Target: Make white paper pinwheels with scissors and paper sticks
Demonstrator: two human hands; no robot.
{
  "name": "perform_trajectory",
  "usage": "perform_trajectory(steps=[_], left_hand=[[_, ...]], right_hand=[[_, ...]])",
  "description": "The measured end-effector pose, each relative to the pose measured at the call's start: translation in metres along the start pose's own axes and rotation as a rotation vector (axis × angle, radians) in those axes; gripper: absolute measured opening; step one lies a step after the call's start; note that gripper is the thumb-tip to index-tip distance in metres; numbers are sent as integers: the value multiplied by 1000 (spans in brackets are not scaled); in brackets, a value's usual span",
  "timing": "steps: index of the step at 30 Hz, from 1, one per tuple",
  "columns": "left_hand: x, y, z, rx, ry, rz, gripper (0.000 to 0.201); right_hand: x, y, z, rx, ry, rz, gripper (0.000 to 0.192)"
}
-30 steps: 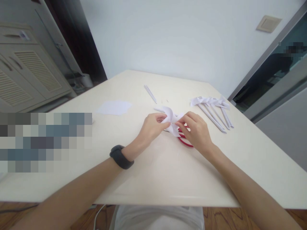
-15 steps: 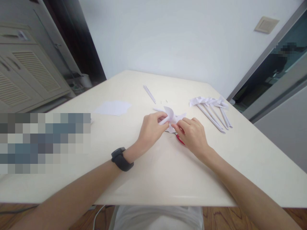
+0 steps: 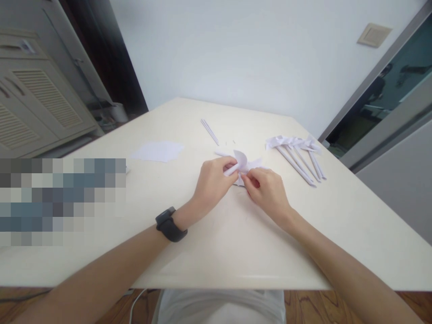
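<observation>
A white folded paper pinwheel [image 3: 243,163] lies at the middle of the cream table [image 3: 209,252]. My left hand [image 3: 213,184], with a black band on its wrist, pinches the pinwheel's left side and a rolled paper stick. My right hand [image 3: 268,192] grips the pinwheel's near right edge. A bit of red shows under my right fingers; the scissors there are almost wholly hidden.
Several finished paper pinwheels on rolled sticks [image 3: 299,155] lie to the right. A flat white sheet [image 3: 158,151] lies to the left. Thin paper sticks [image 3: 209,131] rest farther back. A cabinet stands at far left, a glass door at far right.
Both hands have shifted slightly left and closer together over the pinwheel. My right hand now covers the red scissor handles that showed a second ago.
</observation>
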State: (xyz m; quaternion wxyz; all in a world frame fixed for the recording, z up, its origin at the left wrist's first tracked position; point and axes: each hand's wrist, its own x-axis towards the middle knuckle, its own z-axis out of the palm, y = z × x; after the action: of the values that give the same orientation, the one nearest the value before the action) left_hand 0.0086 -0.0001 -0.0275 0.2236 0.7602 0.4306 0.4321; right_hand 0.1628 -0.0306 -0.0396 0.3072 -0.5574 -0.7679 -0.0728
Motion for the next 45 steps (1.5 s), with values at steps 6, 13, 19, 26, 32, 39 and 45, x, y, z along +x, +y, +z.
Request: perform_trajectory(steps=[6,13,19,26,32,39,45], left_hand=[[-1,-3,2,124,3,75,15],[-1,-7,5,249,37,187,15],[-3,-9,6,305,44,255,15],[-4,-10,8,295,25,280,20],[-3,-10,10,301,32,270,18],[-6,-1,7,231,-31,210,20],[-1,0,1,142,-57,127,21]], right_hand=[[-1,-6,-2,394,-169,302,37],[-1,-8,-3,553,-189,429,35],[-3,-11,0,856,-231,505,32],[-4,-9,6,1019,-199,553,30],[-3,-6,5,850,-162,497,27],[-1,0,4,732,-138,477,29],[1,7,7,639,-71,446,25]])
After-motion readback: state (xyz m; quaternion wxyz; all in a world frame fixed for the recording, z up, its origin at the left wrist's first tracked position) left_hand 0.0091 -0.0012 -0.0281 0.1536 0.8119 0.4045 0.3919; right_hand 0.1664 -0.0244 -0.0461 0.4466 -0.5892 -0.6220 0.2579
